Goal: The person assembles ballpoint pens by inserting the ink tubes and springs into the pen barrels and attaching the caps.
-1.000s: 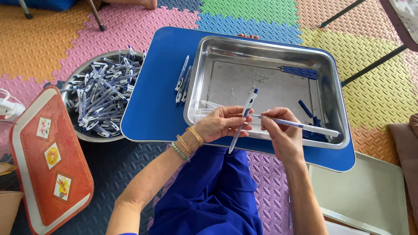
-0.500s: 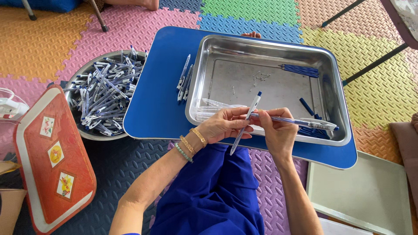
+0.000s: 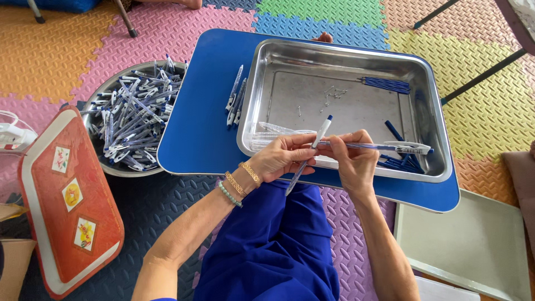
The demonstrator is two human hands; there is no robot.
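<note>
Seen from above, over a blue lap counter (image 3: 200,134) set on a floor of coloured foam mats (image 3: 67,50). Left hand (image 3: 284,159) pinched shut on a white-and-clear pen (image 3: 312,149), held tilted, blue tip up, lower end pointing down past the counter's near edge. Right hand (image 3: 354,161) just beside it, fingers closed around the end of a second pen (image 3: 384,147) lying level and reaching to the right over the steel tray (image 3: 253,106). Hands close together, nearly touching, both hovering at the tray's near rim.

Inside the tray: a bundle of blue refills (image 3: 385,85) near the far right corner, small metal springs (image 3: 329,96) scattered across the middle, loose blue parts (image 3: 402,161) at the near right, clear pen barrels (image 3: 273,134) at the near left. On the counter just left of the tray, a few finished pens (image 3: 236,100) lying side by side. Further left, on the floor, a round metal bowl (image 3: 99,161) heaped with blue-and-white pens. Near it, a red tray (image 3: 72,212) with three small pictures. Gold and beaded bracelets (image 3: 239,181) on the left wrist; blue clothing (image 3: 273,251) across the lap below.
</note>
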